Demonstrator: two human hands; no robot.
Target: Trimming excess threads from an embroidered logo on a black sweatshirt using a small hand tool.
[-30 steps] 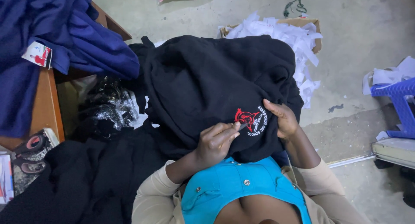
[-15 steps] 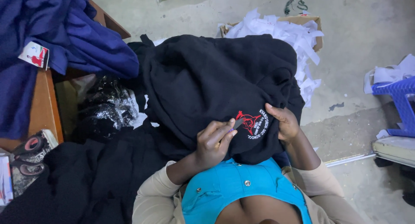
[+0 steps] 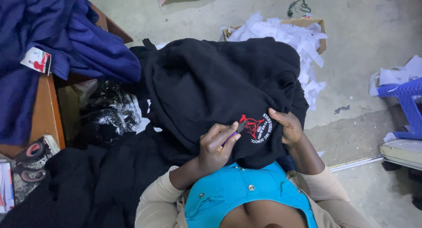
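A black garment [image 3: 211, 87] lies bunched over my lap, with a red and white embroidered emblem [image 3: 257, 127] near its lower edge. My left hand [image 3: 217, 144] pinches a small purple-handled cutting tool [image 3: 235, 130], its dark tip touching the emblem's left side. My right hand [image 3: 285, 127] rests flat on the cloth just right of the emblem, fingers pressing the fabric down. More black cloth [image 3: 88, 184] spreads to my lower left.
A blue garment with a tag [image 3: 57, 47] covers a wooden table [image 3: 46, 118] at left. A shiny black plastic bag [image 3: 107, 111] sits beside it. A cardboard box of white paper scraps [image 3: 299, 34] lies on the concrete floor behind. A blue plastic stool [image 3: 404, 100] stands at right.
My left hand has shifted slightly toward the emblem, bringing the tool's tip onto it. My right hand stays pressed beside the emblem.
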